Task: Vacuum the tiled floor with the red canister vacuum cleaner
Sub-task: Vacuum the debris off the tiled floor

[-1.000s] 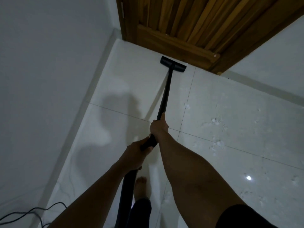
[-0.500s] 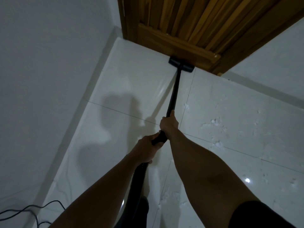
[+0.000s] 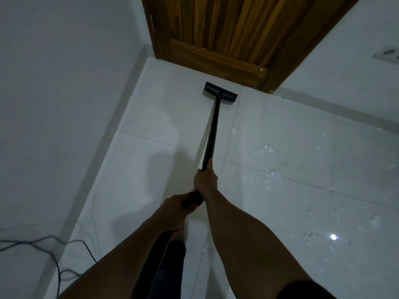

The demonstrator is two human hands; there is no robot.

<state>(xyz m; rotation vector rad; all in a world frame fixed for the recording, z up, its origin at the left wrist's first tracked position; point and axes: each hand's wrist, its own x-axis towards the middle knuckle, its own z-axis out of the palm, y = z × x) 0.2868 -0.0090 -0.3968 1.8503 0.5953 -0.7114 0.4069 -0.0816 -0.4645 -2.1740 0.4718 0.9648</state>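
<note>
Fingers of my right hand (image 3: 205,179) and, just behind it, my left hand (image 3: 176,209) clench the black wand (image 3: 212,130), which I judge stiff, light and easy to slide, its floor head (image 3: 220,92) well ahead on the tiled floor (image 3: 151,165) near the wooden door (image 3: 216,39).

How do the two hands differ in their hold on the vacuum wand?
The right hand grips farther along the black wand, toward the floor head; the left hand grips behind it, nearer the body. The right hand's thumb lies along the thin tube; the left hand wraps the thicker handle end. Both curl round the same wand.
</note>
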